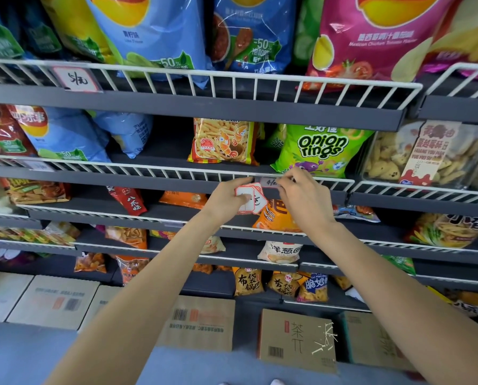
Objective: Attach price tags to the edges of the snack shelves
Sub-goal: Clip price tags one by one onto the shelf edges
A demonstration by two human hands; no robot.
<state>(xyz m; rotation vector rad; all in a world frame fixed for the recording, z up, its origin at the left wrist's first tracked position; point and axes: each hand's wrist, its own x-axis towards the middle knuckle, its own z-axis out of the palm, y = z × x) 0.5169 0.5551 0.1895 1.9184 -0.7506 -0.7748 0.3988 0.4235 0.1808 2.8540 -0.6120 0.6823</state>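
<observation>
- At centre frame, on the front rail of the second shelf (pixel 160 177), the right hand (pixel 306 197) pinches a small price tag (pixel 269 182) against the rail, fingers curled round its right end.
- The left hand (pixel 226 200) grips a fanned stack of spare tags (pixel 250 198), red-bordered white cards, just below and left of the tag being fitted.
- Judgement: the tag should seat level along the rail, directly beneath the onion rings bag (pixel 319 148), and be pressed along its whole length before release; whether it is already fixed cannot be told.
- Judgement: the spare stack wants keeping clear of the rail so no card snags or slips.
- Upper left, 1 finished tag (pixel 76 79) sits on the top shelf rail (pixel 232 76), reading 5.
- Top shelf holds large crisp bags (pixel 154 37); the second holds the orange snack bag (pixel 222 141) and a clear biscuit tub (pixel 415 154) at right.
- Bottom of frame: cardboard cartons (pixel 297 341) stand closed; contents unseen.
</observation>
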